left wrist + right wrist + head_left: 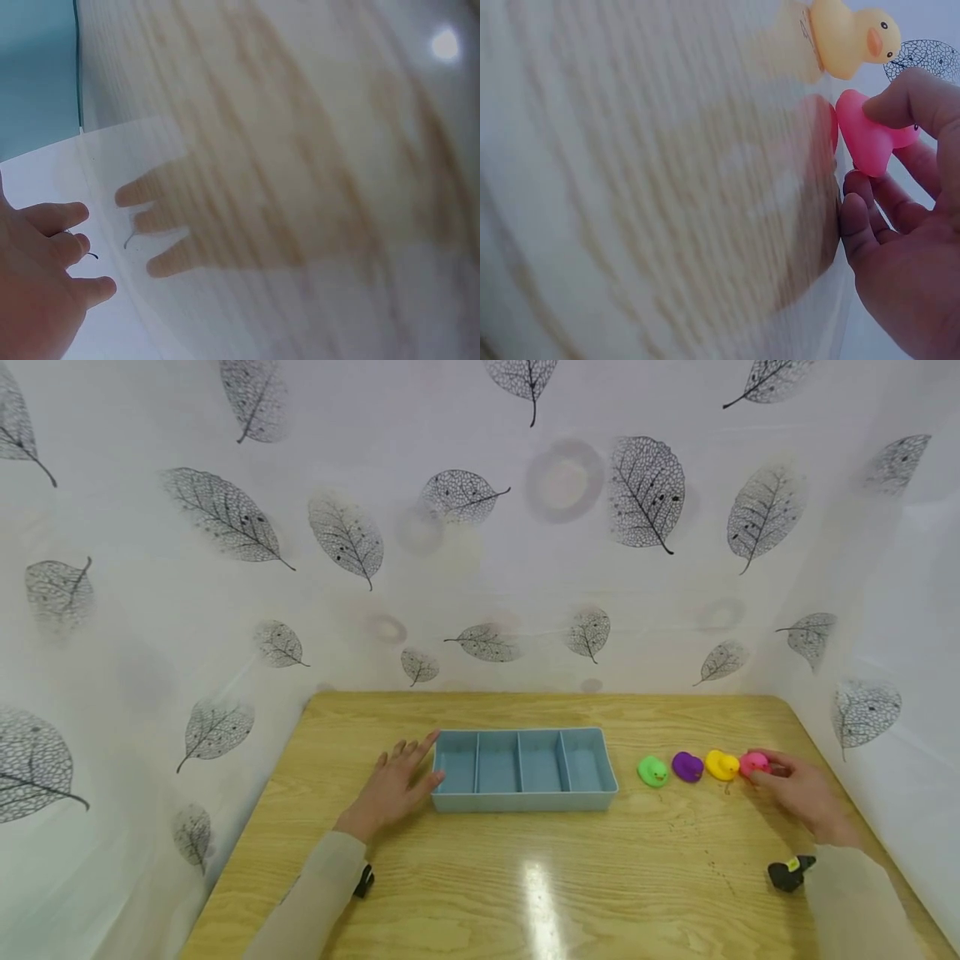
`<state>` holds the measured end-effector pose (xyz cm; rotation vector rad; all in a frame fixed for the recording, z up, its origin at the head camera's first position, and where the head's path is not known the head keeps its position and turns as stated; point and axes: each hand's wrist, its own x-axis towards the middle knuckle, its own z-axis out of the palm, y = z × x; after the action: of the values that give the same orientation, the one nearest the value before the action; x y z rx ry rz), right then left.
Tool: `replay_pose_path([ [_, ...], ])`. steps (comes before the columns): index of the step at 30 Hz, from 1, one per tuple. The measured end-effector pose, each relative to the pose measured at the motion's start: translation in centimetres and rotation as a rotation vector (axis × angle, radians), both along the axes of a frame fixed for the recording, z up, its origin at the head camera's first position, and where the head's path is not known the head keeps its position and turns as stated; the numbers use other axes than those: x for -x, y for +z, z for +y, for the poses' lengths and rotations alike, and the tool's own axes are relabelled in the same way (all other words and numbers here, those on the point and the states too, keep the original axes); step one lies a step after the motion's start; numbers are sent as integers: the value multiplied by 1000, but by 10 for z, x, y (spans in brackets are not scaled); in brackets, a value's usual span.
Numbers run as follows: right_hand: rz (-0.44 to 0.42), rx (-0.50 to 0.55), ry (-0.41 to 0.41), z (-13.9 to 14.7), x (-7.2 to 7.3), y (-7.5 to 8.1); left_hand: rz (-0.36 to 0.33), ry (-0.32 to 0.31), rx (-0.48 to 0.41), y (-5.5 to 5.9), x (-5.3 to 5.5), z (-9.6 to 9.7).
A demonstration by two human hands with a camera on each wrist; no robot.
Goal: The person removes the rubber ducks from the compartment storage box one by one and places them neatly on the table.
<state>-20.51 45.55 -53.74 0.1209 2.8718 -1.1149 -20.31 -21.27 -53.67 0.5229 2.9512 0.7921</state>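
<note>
A pink rubber duck (753, 765) is at the right end of a row of ducks. My right hand (806, 795) pinches it, and in the right wrist view the thumb lies on the pink duck (870, 135) with fingers behind it. To its left come a yellow duck (722, 765), a purple duck (687, 767) and a green duck (653, 771). A blue-grey divided box (525, 802) sits left of the ducks. My left hand (392, 789) is at the box's left end, fingers spread, thumb and index finger against its side.
Wooden tabletop (480, 877) lies under everything, glossy with a bright reflection near the front. White sheeting (480, 568) printed with leaves stands behind the table and along both sides. A dark wrist device (789, 873) is at the right wrist.
</note>
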Motion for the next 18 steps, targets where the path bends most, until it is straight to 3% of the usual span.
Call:
replay_pose_path([
  [9,-92,8,-8,-1,2,1,-13,1,-1,0,0,0],
  [18,-61,-16,-8,-3,4,1,-15,-2,6,1,0,0],
])
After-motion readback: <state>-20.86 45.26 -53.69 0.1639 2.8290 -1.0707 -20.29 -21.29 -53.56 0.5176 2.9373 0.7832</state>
